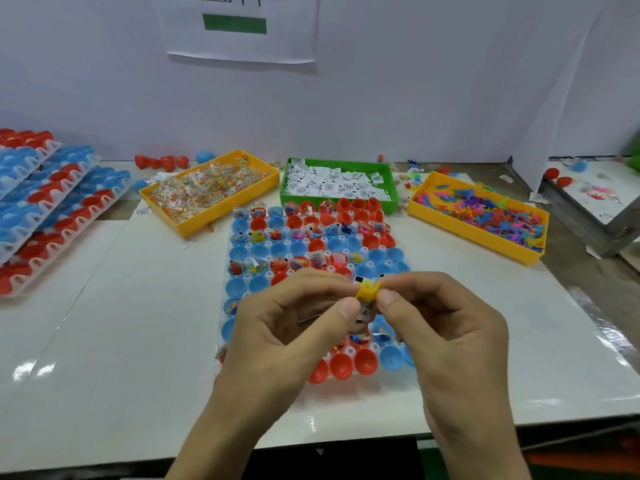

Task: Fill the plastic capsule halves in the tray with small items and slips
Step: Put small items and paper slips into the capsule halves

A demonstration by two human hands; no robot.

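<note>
Both hands pinch one small yellow toy (367,289) above the tray (398,379). The left hand (294,327) also holds a slip (364,308); the right hand (446,327) grips the toy's right side.

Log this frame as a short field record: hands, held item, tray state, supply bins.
left hand: left hand pinches the small yellow plastic toy
right hand: right hand pinches the same toy, with a slip
tray: white tray of red and blue plastic capsule halves, far rows partly filled
bins: left yellow bin of wrapped items; green bin of paper slips; right yellow bin of coloured toys
side: stacked capsule trays
</note>
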